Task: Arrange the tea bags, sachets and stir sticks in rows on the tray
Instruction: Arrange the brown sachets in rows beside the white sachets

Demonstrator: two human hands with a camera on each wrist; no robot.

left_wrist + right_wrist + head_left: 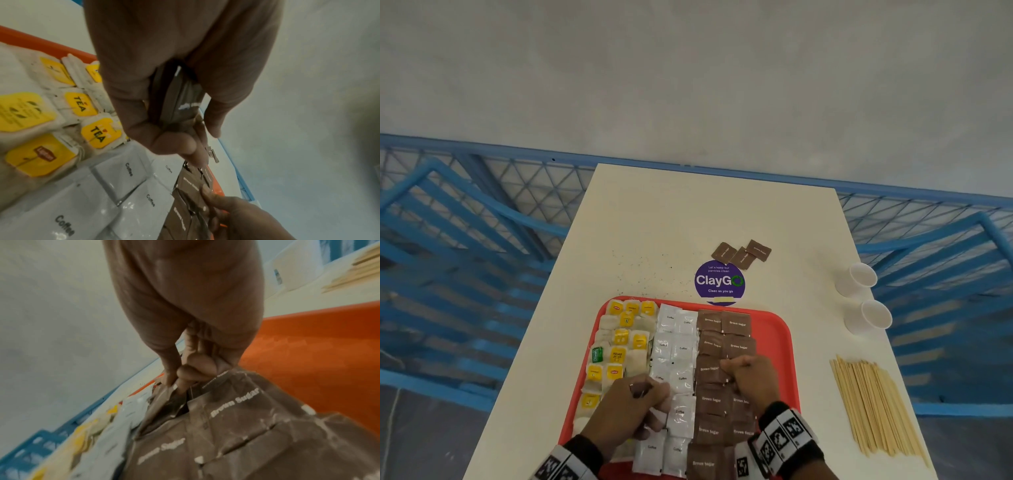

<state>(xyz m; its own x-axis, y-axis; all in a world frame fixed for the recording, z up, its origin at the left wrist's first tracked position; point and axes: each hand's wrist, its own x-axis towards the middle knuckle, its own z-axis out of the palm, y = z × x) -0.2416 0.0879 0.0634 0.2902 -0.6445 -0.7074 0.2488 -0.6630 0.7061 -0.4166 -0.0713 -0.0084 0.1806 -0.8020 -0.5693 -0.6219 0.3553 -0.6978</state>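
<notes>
A red tray carries three columns: yellow-tagged tea bags on the left, white coffee sachets in the middle, and brown sugar sachets on the right. My left hand hovers over the coffee column and grips a small stack of brown sachets in its palm. My right hand is over the brown column. There its thumb and fingers pinch the top edge of one brown sugar sachet. A bundle of wooden stir sticks lies on the table right of the tray.
Three loose brown sachets lie beyond the tray near a purple ClayGo sticker. Two white paper cups lie on their sides at the table's right edge. Tea dust speckles the table. Blue crates flank it.
</notes>
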